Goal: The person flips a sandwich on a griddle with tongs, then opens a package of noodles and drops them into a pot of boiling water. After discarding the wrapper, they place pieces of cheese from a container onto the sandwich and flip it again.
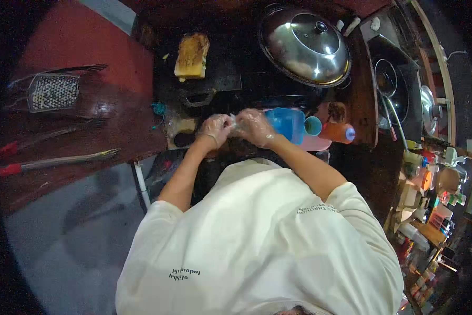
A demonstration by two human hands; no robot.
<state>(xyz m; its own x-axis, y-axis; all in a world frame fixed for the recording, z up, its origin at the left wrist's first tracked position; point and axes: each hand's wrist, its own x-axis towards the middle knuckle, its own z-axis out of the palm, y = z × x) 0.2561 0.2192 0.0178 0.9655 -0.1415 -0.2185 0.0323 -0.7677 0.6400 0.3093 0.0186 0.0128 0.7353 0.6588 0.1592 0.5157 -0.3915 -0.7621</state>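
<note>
Clear plastic gloves cover both of my hands, which meet in front of my chest at the counter's edge. My left hand has its fingers curled in and pressed together. Close against it, my right hand is also closed, its fingertips turned toward the left ones. Whatever lies between the fingertips is too small to make out. Right beside my right hand stands a blue plastic container, with a teal cup next to it. Beyond my hands, browned toast lies on a dark griddle.
A large pan with a shiny domed lid sits at the back right. An orange bottle lies right of the cup. On the left wooden surface are a metal grater and red-handled tongs. Crowded shelves line the far right.
</note>
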